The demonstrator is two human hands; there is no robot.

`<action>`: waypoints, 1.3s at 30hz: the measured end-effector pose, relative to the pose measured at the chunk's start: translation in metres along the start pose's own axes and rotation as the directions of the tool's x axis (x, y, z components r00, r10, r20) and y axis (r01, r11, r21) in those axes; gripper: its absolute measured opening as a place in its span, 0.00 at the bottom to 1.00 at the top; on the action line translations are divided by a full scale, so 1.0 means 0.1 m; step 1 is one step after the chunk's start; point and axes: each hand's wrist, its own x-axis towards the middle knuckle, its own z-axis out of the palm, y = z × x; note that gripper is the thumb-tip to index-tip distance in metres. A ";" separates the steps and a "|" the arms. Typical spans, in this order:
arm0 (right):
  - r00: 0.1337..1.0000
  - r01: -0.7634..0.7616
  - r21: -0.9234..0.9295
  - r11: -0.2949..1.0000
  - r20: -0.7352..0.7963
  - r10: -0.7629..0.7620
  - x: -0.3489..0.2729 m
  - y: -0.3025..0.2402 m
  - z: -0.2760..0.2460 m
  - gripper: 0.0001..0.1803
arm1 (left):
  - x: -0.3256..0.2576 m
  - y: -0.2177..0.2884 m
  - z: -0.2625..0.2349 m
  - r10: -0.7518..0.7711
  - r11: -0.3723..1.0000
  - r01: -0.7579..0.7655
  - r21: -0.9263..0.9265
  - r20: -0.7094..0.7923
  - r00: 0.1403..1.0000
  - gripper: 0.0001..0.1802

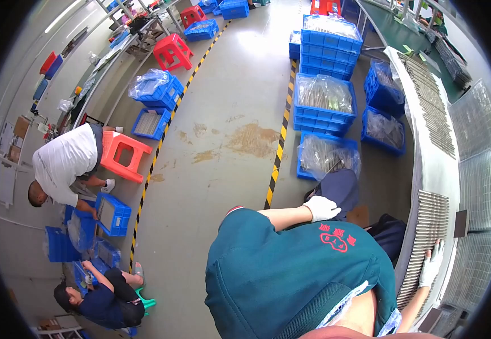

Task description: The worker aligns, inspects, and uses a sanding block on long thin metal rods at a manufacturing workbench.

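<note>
A: Starting at our left hand (321, 208): it wears a white glove and rests with fingers curled loosely on the dark trouser knee (340, 189), holding nothing. We cannot tell more of its grip than that the fingers are together and slack.

B: And it sits well apart from the work. We judge it would serve us better brought across to the worktop (435, 169), so both hands steady the rows.

A: Moving right, our right hand (431, 263), also in a white glove, lies flat with fingers spread open on the near block of metal rods (429, 226). Nothing is pinched; the palm presses down on top.

B: For this step we think a light, even press is best, sliding along the rows rather than across them, so no rod rolls out of line or tips off the worktop's curved edge.

A: The rods look thin, grey and shiny, packed side by side in tight parallel rows. They lie on the pale worktop at our right, the near block under our palm, and a longer band of rods (432, 107) runs away along it.

B: Farther right, ribbed grey trays (477, 181) sit just beside them; what they hold is too fine to tell.
</note>
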 end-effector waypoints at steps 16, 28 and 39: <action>1.000 -0.005 -0.001 1.000 -0.015 0.005 -0.03 -0.07 -0.03 0.36 | 0.09 0.03 0.04 0.045 0.998 -0.044 0.045 -0.011 0.999 0.23; 1.000 -0.015 0.038 0.999 -0.027 0.016 -0.10 -0.12 -0.08 0.36 | 0.16 0.01 -0.03 0.011 1.000 -0.010 0.016 -0.028 1.000 0.22; 0.948 -0.016 0.362 0.932 -0.289 0.129 -0.25 -0.24 -0.20 0.42 | 0.05 0.07 -0.13 0.009 0.998 -0.012 0.069 0.033 0.999 0.24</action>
